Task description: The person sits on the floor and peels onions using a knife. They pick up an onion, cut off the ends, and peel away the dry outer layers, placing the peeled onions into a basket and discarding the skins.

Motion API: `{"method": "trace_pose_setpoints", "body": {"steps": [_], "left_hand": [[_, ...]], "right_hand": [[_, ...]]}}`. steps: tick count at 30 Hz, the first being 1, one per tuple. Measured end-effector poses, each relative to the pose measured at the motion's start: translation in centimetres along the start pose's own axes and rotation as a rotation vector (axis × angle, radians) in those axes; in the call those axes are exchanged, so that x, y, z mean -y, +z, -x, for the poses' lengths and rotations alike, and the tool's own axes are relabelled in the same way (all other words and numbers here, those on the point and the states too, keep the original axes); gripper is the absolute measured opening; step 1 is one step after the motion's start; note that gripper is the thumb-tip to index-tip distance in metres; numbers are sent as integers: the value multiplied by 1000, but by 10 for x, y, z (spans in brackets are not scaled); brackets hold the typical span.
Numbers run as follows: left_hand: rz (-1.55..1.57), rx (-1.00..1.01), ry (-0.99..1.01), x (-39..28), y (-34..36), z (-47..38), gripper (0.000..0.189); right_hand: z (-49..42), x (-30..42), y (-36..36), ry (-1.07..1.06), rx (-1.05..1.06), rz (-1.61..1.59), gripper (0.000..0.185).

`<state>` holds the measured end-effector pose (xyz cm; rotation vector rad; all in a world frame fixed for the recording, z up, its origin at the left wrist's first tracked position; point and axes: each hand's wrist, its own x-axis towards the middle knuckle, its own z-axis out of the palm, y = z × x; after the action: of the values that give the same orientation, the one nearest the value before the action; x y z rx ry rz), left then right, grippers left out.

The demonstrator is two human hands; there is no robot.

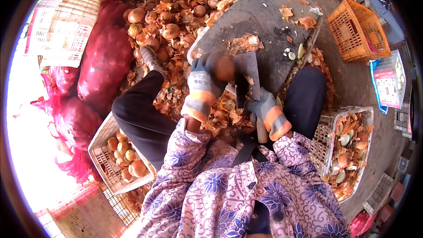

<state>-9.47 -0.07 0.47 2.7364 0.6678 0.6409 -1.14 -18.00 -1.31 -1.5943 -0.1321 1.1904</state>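
Gloved in grey with an orange-striped cuff, my left hand (pixel 204 78) grips a brown onion (pixel 224 68), blurred in the picture. My right hand (pixel 267 107), gloved alike, holds a cleaver (pixel 247 76) by its wooden handle (pixel 262 131). The broad dark blade stands just right of the onion; I cannot tell whether they touch. A scrap of skin clings to the blade. Beyond both hands lies a dark, worn board (pixel 241 23). On it are a cut onion piece (pixel 253 40) among loose skins and several pale slices (pixel 291 55) near the right edge.
Whole onions and skins (pixel 172 29) are heaped left of the board. Red mesh sacks (pixel 104 56) stand at the far left. A crate of onions (pixel 112 185) sits by my left leg, a crate of peelings (pixel 370 119) at my right. An orange crate (pixel 347 29) stands upper right.
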Motion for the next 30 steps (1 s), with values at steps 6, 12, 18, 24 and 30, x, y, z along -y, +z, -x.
{"method": "trace_pose_setpoints", "body": {"steps": [6,12,18,24,30], "left_hand": [[421,-66,-227,5,18,5,73],[687,132,-78,4,7,3,58],[396,-197,-96,-16,4,2,86],[855,-249,-789,-33,40,17,69],[423,-147,-208,-41,15,0,66]], "right_hand": [[12,2,0,51,-6,9,31],[-3,-20,2,-117,-92,148,37],[-9,-44,0,-215,-131,352,34],[-20,-61,4,-511,-190,458,33],[-7,-51,-7,-509,-299,645,30]]}}
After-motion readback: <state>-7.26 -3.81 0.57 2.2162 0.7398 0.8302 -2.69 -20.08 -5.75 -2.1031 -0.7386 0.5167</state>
